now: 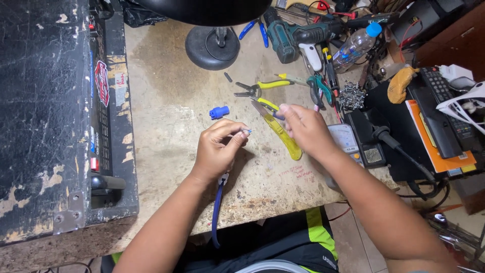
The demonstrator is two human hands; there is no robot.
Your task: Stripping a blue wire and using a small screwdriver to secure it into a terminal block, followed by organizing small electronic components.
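The blue cable [217,206] runs up from the near edge of the tabletop [166,121] into your left hand [216,150], whose fingers are pinched together on its end; fine stripped wire tips show just past your fingertips. Your right hand [304,129] is clamped on the yellow-handled wire stripper [279,130], its blade end near the wire tips but apart from them. A small blue connector cap [219,112] lies on the tabletop just beyond your left hand. Further out sit yellow-handled pliers [261,88], a black lamp base [212,47], a green cordless drill [295,36] and a plastic bottle [355,46].

In my judgement, good practice here is to keep the pinch close to the wire tips so they stay steady, and to bring the tool in squarely, with light pressure, to spare the strands.
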